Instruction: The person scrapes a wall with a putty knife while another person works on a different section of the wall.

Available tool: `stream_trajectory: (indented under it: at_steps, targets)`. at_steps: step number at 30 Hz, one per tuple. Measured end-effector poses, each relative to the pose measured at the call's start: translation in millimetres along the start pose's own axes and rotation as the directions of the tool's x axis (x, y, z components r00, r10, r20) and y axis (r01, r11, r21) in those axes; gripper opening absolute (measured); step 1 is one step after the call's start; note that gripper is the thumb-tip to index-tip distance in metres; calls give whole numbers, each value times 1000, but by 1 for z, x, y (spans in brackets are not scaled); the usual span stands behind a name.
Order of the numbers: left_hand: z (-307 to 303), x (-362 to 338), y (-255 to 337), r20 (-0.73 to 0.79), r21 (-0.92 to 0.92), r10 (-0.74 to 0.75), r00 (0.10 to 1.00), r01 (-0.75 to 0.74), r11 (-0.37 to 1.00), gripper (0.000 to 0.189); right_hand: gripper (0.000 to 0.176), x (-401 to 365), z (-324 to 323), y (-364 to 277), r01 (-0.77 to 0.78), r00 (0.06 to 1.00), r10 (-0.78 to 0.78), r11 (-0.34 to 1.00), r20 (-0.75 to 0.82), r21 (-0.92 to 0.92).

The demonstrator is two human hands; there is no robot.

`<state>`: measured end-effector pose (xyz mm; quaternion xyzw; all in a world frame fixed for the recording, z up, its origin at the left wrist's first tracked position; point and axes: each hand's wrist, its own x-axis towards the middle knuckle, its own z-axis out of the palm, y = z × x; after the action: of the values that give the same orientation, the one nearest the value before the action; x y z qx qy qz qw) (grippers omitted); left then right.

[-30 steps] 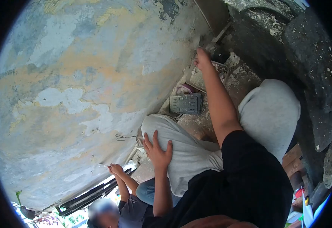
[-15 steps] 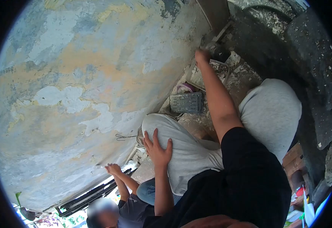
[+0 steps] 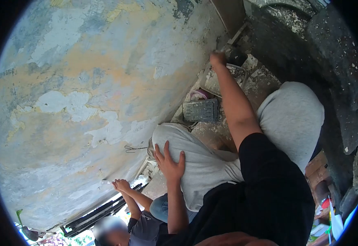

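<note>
My left hand [image 3: 170,165] rests on the left knee of my grey trousers [image 3: 199,164], its fingers spread. Stretched far forward, my right hand [image 3: 218,60] is a closed fist close to the foot of the peeling painted wall [image 3: 105,90]. Whatever this fist grips is blurred and I cannot make it out. Around it lie pale flakes and rubble [image 3: 250,63], and a dark hollow [image 3: 237,57] shows just beyond. A grey slotted plastic basket [image 3: 200,110] sits by the wall between my knee and my right forearm.
Another person [image 3: 148,229] crouches at lower left, both hands [image 3: 121,185] together on a small tool at the wall. A bent wire [image 3: 134,148] sticks out near my knee. Dark slabs [image 3: 334,74] stand on the right, with coloured litter [image 3: 328,213] below. A board [image 3: 230,16] leans at the top.
My right hand stays almost in place while the blur just beyond it has shifted. The other person's hands have moved slightly down and left along the wall. My left hand has not moved.
</note>
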<state>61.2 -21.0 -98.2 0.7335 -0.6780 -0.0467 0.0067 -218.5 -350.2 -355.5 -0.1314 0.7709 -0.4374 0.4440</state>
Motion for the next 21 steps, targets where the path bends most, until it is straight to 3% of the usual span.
stream_trajectory:
  at_steps: [3, 5, 6, 8, 9, 12, 14, 15, 18, 20, 21]
  targets:
    - [0, 0, -2, -8, -3, 14, 1000, -14, 1000, 68, 61, -23, -14, -5, -43, 994, 50, 997, 96, -67]
    - [-1, 1, -1, -2, -3, 6, 1000, -6, 1000, 68, 43, -31, -11, -6, 166, 978, -167, 986, -123, -22]
    - [-2, 0, 0, -1, -5, 2, 1000, -2, 1000, 68, 43, -32, -12, -1, 163, 979, -166, 986, -122, -29]
    - [1, 2, -4, -7, -10, 19, 1000, -19, 1000, 68, 59, -21, -11, 1, -58, 994, 61, 997, 89, -43]
    - [0, 0, -7, -7, -6, 21, 1000, -21, 1000, 68, 59, -17, -7, 1, -55, 994, 58, 998, 92, -41]
    - [1, -2, -9, -16, -5, 2, 1000, -2, 1000, 68, 53, -20, 2, -11, 80, 991, -81, 997, -102, -22]
    - [1, -7, -12, -11, -15, -2, 1000, 1, 1000, 68, 44, -15, 11, -16, -121, 981, 125, 992, -148, 35]
    - [1, -4, -13, -18, -20, 4, 1000, -4, 1000, 68, 44, -8, 7, -20, -111, 981, 116, 993, -157, 42]
    - [1, -5, -16, -14, -16, -10, 1000, 10, 1000, 68, 40, -13, -4, -32, -42, 991, 50, 997, -126, 65]
    - [3, -4, -18, -18, -27, -17, 1000, 16, 1000, 69, 37, -12, -7, -31, 234, 943, -220, 972, -248, 25]
    - [3, -6, -19, -12, -36, -18, 1000, 17, 999, 70, 37, -10, -8, -32, 230, 944, -218, 973, -248, 19]
